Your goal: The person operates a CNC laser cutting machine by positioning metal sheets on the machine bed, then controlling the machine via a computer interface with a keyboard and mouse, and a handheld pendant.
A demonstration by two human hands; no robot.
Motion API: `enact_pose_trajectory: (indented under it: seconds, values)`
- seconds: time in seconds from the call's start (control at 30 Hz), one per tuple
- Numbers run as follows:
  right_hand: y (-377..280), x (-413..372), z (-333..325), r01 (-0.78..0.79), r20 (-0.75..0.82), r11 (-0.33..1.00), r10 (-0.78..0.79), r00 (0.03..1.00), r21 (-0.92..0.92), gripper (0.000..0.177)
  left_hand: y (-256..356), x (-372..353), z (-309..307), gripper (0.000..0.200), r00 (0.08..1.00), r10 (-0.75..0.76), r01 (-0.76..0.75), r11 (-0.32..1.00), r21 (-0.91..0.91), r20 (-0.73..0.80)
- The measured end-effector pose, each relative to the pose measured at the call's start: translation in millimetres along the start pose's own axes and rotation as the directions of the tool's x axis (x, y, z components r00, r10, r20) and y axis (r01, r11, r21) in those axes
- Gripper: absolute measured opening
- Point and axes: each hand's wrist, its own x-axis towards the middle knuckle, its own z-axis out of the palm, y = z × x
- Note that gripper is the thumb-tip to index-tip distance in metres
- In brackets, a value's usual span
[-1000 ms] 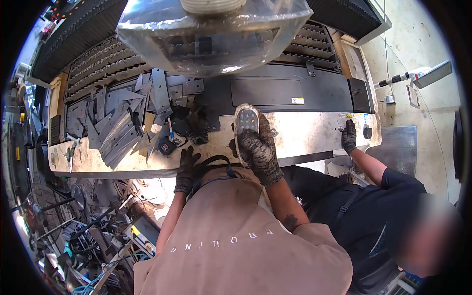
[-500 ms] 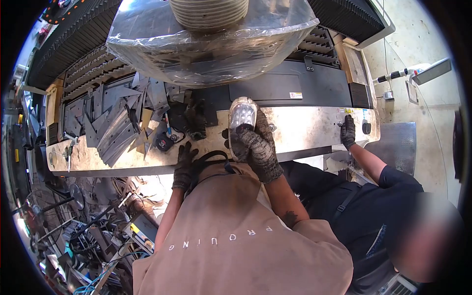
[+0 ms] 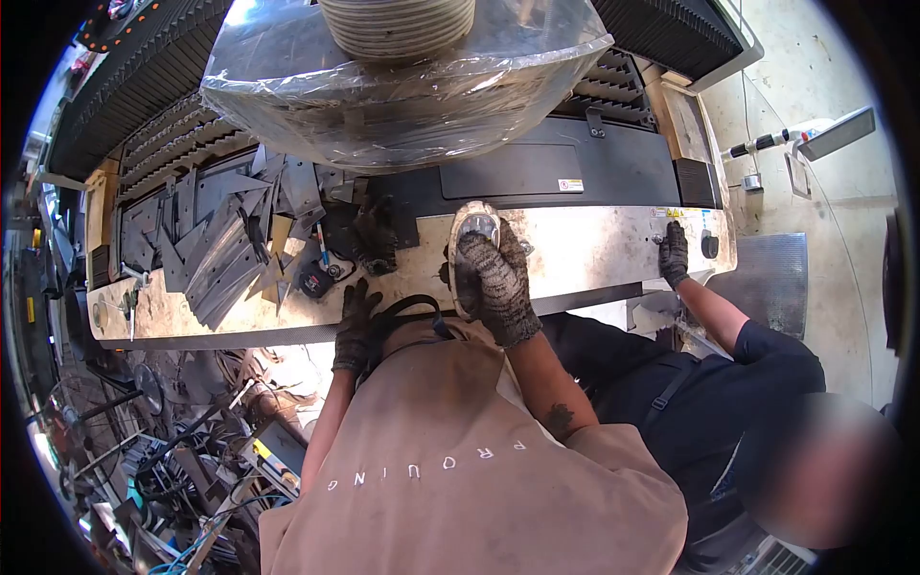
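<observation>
My right hand [image 3: 494, 283], in a dark knit glove, is closed around a plastic-wrapped handheld remote [image 3: 476, 224] and holds it upright over the worn metal ledge [image 3: 594, 254] of a big machine. My left hand [image 3: 356, 321], gloved too, rests with spread fingers on the front edge of that ledge, near a black strap [image 3: 407, 307] at my chest. A pile of grey cut metal plates [image 3: 230, 244] lies to the left, with a spare black glove [image 3: 374, 235] beside it.
A co-worker in dark clothes stands at my right, one gloved hand [image 3: 674, 254] on the ledge by the machine's buttons. A large plastic-wrapped machine head [image 3: 402, 86] hangs above the slatted bed. Scrap and cables crowd the floor [image 3: 182, 450] at lower left.
My right hand has turned the remote so its button face points away, and drawn it slightly down towards me. The view has shifted a little; the left hand stays on the ledge.
</observation>
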Motion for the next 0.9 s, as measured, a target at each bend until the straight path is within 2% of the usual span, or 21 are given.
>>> enact_pose_trajectory:
  seconds: [0.07, 0.17, 0.2, 0.23, 0.33, 0.37, 0.43, 0.5, 0.57, 0.63, 0.7, 0.83, 0.9]
  values:
    - [12, 8, -11, -0.032, -0.025, 0.998, 0.033, 0.999, 0.047, 0.042, -8, 1, 8, 0.052, 1.0, -0.002, 0.002, 1.0, 0.004, 0.002]
    - [19, 14, -29, -0.066, 0.012, 0.998, 0.066, 0.998, 0.018, 0.04, -7, 0, 7, 0.053, 0.999, -0.034, 0.034, 0.999, -0.015, 0.022]
    - [17, 15, -34, -0.12, -0.02, 0.988, 0.118, 0.993, -0.102, 0.041, -4, 0, 5, 0.053, 0.997, -0.059, 0.06, 0.998, -0.036, 0.04]
    - [25, 19, -44, -0.121, -0.018, 0.987, 0.12, 0.993, -0.103, 0.041, -7, -1, 8, 0.053, 0.997, -0.062, 0.063, 0.997, -0.037, 0.038]
    - [62, 31, -85, -0.295, -0.153, 0.939, 0.27, 0.951, -0.175, 0.041, -12, 0, 12, 0.054, 0.997, -0.067, 0.068, 0.998, -0.012, 0.039]
    - [74, 32, -97, -0.296, -0.149, 0.939, 0.272, 0.951, -0.176, 0.041, 1, 1, 2, 0.053, 0.994, -0.109, 0.111, 0.99, -0.081, 0.029]
    - [98, 33, -122, -0.306, -0.209, 0.824, 0.232, 0.95, -0.477, 0.056, -1, 0, 5, 0.052, 0.988, -0.153, 0.154, 0.976, -0.152, 0.022]
    - [113, 30, -134, -0.338, -0.265, 0.783, 0.227, 0.937, -0.522, 0.063, -27, 0, 30, 0.051, 1.0, -0.016, 0.015, 0.999, 0.052, 0.022]
    - [122, 31, -142, -0.344, -0.283, 0.612, 0.198, 0.938, -0.712, 0.064, -25, 0, 27, 0.05, 1.0, -0.018, 0.016, 0.999, 0.047, 0.024]
    - [119, 24, -146, -0.356, -0.257, 0.603, 0.247, 0.934, -0.714, 0.068, -25, -1, 25, 0.05, 0.999, -0.016, 0.015, 0.999, 0.044, 0.027]
    - [111, 20, -140, -0.349, -0.21, 0.772, 0.279, 0.937, -0.531, 0.07, -25, -1, 27, 0.05, 1.0, -0.005, 0.005, 0.999, 0.039, 0.005]
    - [128, 27, -161, -0.336, -0.204, 0.798, 0.268, 0.941, -0.501, 0.07, 6, 3, -1, 0.051, 0.995, -0.095, 0.093, 0.992, -0.083, -0.015]
    - [140, 28, -172, -0.253, -0.192, 0.775, 0.172, 0.966, -0.579, 0.065, 8, 3, -3, 0.052, 0.995, -0.101, 0.099, 0.992, -0.074, -0.022]
